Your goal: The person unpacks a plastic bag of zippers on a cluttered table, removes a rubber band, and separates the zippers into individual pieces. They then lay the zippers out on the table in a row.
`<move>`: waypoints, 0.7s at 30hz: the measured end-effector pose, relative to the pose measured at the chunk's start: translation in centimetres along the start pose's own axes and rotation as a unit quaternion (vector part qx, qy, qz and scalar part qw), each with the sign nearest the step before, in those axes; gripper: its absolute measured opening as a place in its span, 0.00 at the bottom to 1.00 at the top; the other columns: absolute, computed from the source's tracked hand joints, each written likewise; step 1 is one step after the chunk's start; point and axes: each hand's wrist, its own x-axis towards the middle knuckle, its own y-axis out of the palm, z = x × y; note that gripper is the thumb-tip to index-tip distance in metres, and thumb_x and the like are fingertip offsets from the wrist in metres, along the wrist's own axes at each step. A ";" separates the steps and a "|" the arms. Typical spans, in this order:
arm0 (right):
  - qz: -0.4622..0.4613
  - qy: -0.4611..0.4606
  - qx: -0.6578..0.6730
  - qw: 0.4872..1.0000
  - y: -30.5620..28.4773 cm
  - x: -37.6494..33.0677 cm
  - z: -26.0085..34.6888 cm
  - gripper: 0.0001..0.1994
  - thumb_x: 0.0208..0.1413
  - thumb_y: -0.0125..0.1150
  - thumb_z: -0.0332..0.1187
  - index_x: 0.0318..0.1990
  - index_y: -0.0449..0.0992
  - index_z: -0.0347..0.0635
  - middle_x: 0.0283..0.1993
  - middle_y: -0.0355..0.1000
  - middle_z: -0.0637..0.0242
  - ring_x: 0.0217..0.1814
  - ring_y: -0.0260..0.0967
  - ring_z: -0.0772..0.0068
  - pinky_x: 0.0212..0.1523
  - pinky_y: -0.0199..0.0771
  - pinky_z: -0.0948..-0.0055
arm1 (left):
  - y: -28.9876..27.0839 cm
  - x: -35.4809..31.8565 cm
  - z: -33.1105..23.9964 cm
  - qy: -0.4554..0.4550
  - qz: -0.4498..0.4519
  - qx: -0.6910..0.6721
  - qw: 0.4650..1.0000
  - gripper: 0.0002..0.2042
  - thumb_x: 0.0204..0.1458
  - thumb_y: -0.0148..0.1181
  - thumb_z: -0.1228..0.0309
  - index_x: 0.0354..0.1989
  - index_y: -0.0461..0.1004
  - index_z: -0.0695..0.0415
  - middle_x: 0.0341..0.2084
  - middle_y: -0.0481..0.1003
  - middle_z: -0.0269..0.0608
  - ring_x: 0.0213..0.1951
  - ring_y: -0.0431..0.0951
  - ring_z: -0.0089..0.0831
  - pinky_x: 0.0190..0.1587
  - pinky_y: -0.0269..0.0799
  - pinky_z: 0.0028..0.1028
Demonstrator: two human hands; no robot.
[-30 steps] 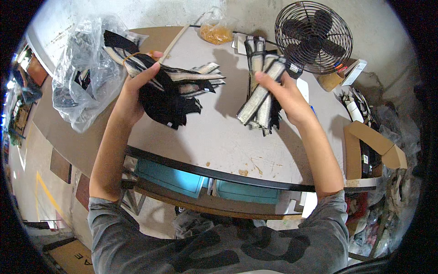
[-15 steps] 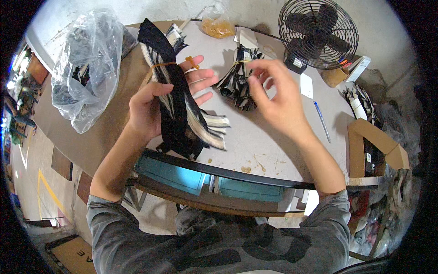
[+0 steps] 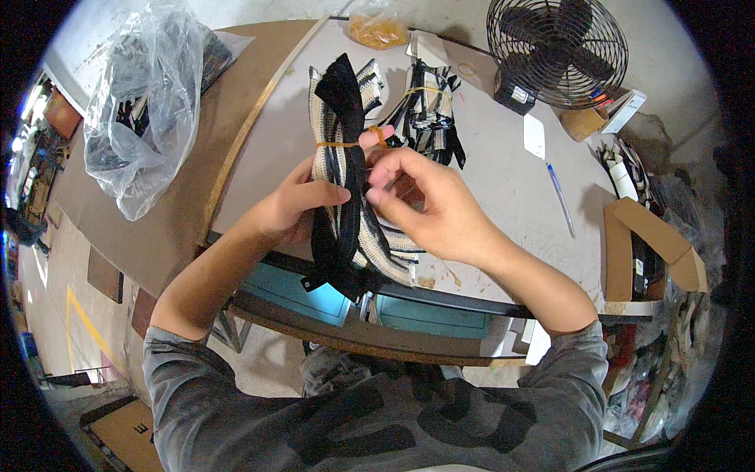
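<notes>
Above the table's front edge, my left hand (image 3: 295,200) is closed round a bundle of black, white and cream knitted strips (image 3: 338,236), its thumb across the front. A tan rubber band (image 3: 336,145) circles the bundle above the thumb. More orange-tan bands (image 3: 381,138) loop on my left fingertips behind it. My right hand (image 3: 432,200) has thumb and forefinger pinched together at the bundle's right side; what they hold, if anything, is hidden. Just beyond lies a second banded bundle of similar strips (image 3: 431,98) on the grey tabletop (image 3: 503,212).
A bag of rubber bands (image 3: 377,30) sits at the back. A black fan (image 3: 558,51), a white card (image 3: 534,136), a blue pen (image 3: 560,199) and an open cardboard box (image 3: 657,244) are to the right. At left stands a clear plastic bag (image 3: 145,118) with dark strips.
My left hand has moved right with the bundle, which now stands more upright. My right hand has come left and down from beside the second bundle to the held one.
</notes>
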 end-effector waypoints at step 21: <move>0.022 -0.030 -0.084 0.996 -1.3 0.3 0.1 0.22 0.50 0.78 0.40 0.42 0.67 0.45 0.35 0.72 0.69 0.34 0.70 0.72 0.36 0.71 0.70 | 0.2 0.3 -0.7 -0.045 -0.124 0.191 0.973 0.30 0.53 0.69 0.72 0.64 0.65 0.62 0.50 0.79 0.44 0.49 0.82 0.35 0.56 0.76 0.35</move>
